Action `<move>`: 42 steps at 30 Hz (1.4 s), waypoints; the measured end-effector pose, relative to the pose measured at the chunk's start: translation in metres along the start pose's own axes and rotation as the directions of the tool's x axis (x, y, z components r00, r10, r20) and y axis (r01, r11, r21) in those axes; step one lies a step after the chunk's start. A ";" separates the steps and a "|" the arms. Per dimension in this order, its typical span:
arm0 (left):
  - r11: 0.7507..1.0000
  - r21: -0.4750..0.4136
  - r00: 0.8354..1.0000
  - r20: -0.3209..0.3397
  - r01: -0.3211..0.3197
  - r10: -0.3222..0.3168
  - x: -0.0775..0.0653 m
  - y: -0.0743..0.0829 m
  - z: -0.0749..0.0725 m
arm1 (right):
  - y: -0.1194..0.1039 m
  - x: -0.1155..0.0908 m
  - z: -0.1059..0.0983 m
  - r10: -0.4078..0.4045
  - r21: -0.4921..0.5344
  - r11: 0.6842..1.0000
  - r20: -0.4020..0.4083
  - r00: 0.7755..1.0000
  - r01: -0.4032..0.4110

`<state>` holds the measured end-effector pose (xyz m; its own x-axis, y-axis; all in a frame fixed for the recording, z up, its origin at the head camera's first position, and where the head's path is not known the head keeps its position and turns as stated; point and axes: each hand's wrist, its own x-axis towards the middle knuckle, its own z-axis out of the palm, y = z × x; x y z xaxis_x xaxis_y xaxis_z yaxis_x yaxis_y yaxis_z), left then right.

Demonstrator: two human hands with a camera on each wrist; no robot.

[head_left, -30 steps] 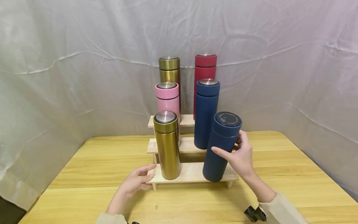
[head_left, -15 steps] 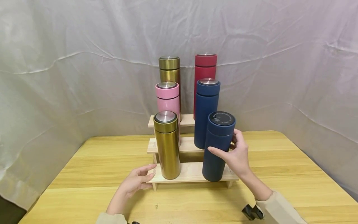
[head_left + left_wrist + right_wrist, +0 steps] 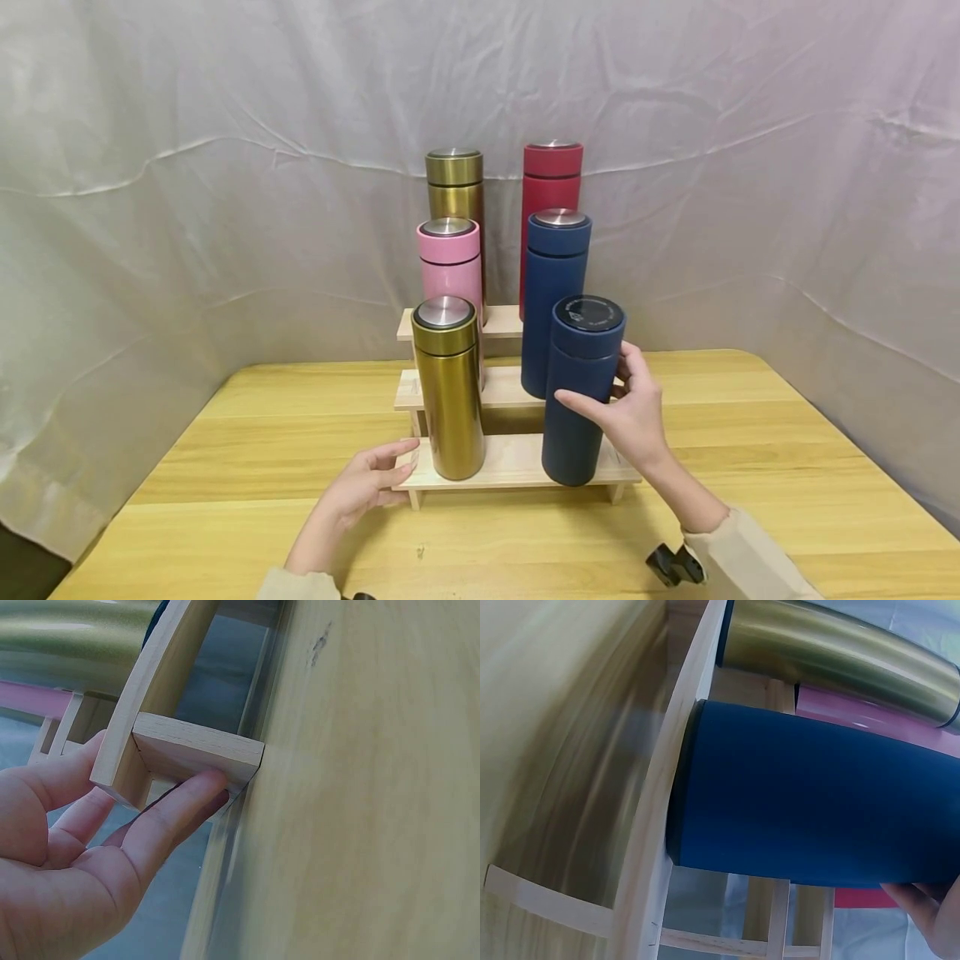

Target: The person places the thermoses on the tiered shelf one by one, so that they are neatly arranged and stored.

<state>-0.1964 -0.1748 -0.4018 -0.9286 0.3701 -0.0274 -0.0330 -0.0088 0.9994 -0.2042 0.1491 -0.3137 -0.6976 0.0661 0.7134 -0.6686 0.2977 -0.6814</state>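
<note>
My right hand (image 3: 633, 417) grips a dark blue thermos bottle (image 3: 573, 425), thumb across the front and fingers behind. The bottle stands nearly upright on the lowest step of a light wooden three-step stand (image 3: 513, 461); its upper face is a black disc with white print. In the right wrist view, the lower end of the blue bottle (image 3: 817, 795) meets the step board. My left hand (image 3: 367, 483) holds the left end of that step; in the left wrist view its fingers (image 3: 176, 814) press on the stand's leg (image 3: 199, 746). A gold thermos bottle (image 3: 450, 400) stands at the step's left.
On the middle step stand a pink bottle (image 3: 450, 250) and another blue bottle (image 3: 555, 292), both steel-topped. Behind them, the top step carries a second gold bottle (image 3: 455, 175) and a red bottle (image 3: 551, 171). Grey cloth (image 3: 300, 250) hangs around the wooden table (image 3: 262, 433).
The blue bottle in my right hand has swung from a rightward lean to nearly upright, its top moving left. My right hand followed it left. My left hand has stayed in place.
</note>
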 end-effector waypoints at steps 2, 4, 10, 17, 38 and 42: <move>1.000 0.001 1.000 0.001 -0.002 0.002 0.000 0.000 0.000 | 0.001 0.001 0.001 0.000 0.005 1.000 0.010 1.000 0.000; 1.000 0.002 1.000 0.002 -0.003 0.003 0.000 0.001 0.000 | 0.001 0.002 0.002 0.004 0.012 1.000 0.017 1.000 -0.004; 1.000 0.000 1.000 -0.009 0.007 -0.007 0.000 0.000 0.001 | -0.002 0.003 0.004 0.051 0.045 0.998 0.043 0.998 -0.052; 1.000 -0.001 1.000 -0.006 0.006 -0.006 0.001 -0.002 0.000 | -0.024 0.008 0.007 0.066 0.063 0.996 0.067 0.996 -0.070; 1.000 0.001 1.000 0.000 0.005 -0.005 0.001 -0.003 -0.001 | 0.002 0.006 0.007 0.065 0.044 0.997 0.120 0.991 -0.071; 1.000 0.007 1.000 -0.004 0.003 -0.003 0.001 -0.002 -0.001 | 0.002 0.003 0.005 0.063 0.014 0.998 0.141 0.988 -0.066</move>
<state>-0.1976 -0.1755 -0.4035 -0.9300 0.3662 -0.0308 -0.0334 -0.0007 0.9994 -0.2095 0.1451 -0.3137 -0.7680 -0.0501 0.6385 -0.6246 0.2792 -0.7294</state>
